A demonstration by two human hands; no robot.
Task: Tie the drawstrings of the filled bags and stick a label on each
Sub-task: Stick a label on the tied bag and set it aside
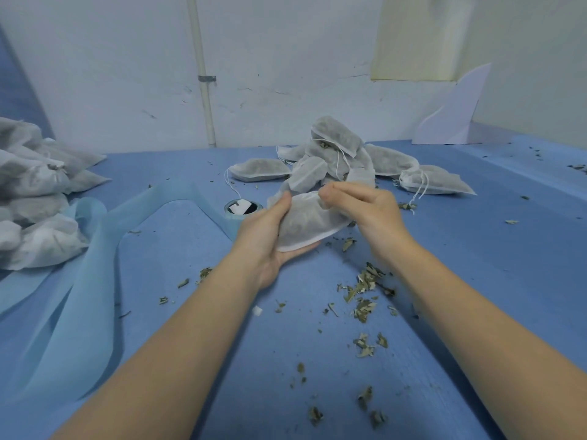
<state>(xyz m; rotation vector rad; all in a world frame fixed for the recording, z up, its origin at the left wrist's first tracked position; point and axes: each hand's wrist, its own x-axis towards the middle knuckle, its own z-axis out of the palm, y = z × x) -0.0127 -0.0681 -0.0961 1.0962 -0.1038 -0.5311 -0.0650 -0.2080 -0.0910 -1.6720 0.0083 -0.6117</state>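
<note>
Filled bag (313,222) held above the desk (222,312), cradled in the left hand (270,231), its mouth pinched by the right hand (365,208); apparently not yet tied, no label visible. Behind the bag, a heap of filled bags (346,157) with loose drawstrings. Far left of it, a second pile (35,192), seemingly cinched. Just left, a tape roll (243,208). Much evidently left.

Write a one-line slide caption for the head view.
Left hand cradles a filled bag while right hand pinches its top above a leaf-strewn blue table.
</note>
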